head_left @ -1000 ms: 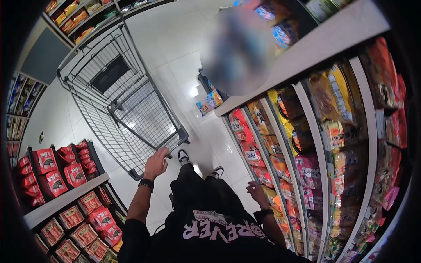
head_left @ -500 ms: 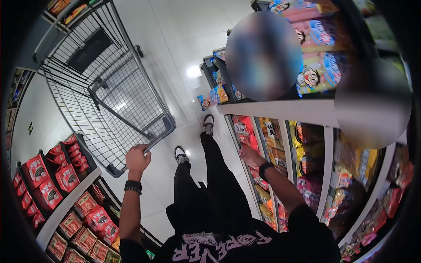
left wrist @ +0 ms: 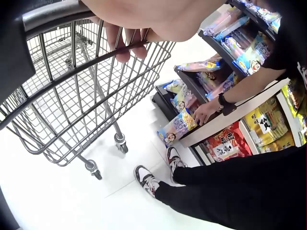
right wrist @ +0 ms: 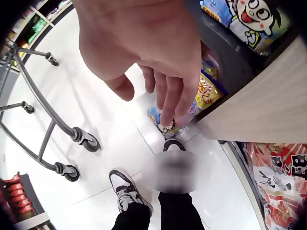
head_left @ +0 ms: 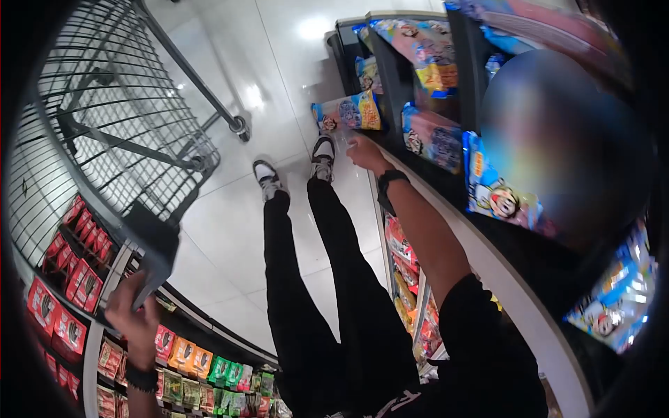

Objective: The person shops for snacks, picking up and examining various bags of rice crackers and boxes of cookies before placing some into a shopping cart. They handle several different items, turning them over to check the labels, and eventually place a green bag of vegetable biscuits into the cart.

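Cart [head_left: 150, 233] at left, its near end gripped in my left hand [head_left: 136, 322]; my right hand [head_left: 366, 155], loosely relaxed, is just beside the snack bag [head_left: 347, 111] jutting from the shelf [head_left: 519, 306], contact unclear.

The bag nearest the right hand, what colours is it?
Blue at one end, yellow-orange at the other; the head view shows the bag best.

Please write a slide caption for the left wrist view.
Left hand holding a shopping cart, right hand near a snack bag.
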